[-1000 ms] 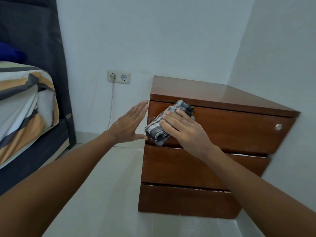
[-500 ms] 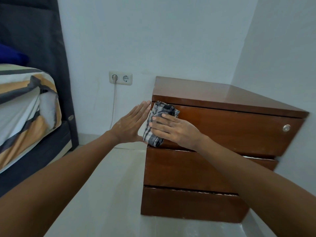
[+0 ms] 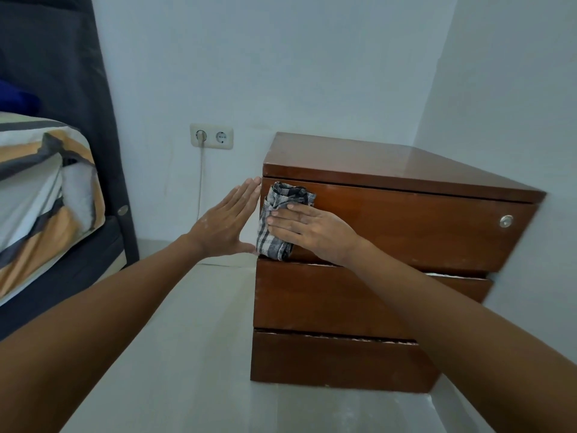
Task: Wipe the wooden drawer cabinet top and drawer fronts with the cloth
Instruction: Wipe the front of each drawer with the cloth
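- Here, our right hand (image 3: 312,231) lay flat on the cloth (image 3: 279,221), fingers spread, pressing it against the left end of the top drawer front (image 3: 415,228); it pinned the cloth there and did not grip it.
- Our left hand (image 3: 226,225) was open and empty, fingers straight and together, held edge-on just beside the left side of the cabinet (image 3: 337,307). Whether it touched the wood we could not tell.
- We judged the cloth soft, light and limp: bunched into a loose roll, it would unfold or slip off the front if the palm lifted. It is best held under a flat palm, or pinched at the bunched upper edge.
- The varnished wood looked smooth and hard, so we expected the cloth to slide easily under light pressure.
- The cabinet stood on the floor (image 3: 193,354) in the corner, its right side against the wall; it looked heavy and unlikely to shift.
- The top (image 3: 390,164) was bare and glossy, and the two lower drawer fronts had nothing on them.
- A small metal lock (image 3: 505,221) at the right end could snag the cloth.
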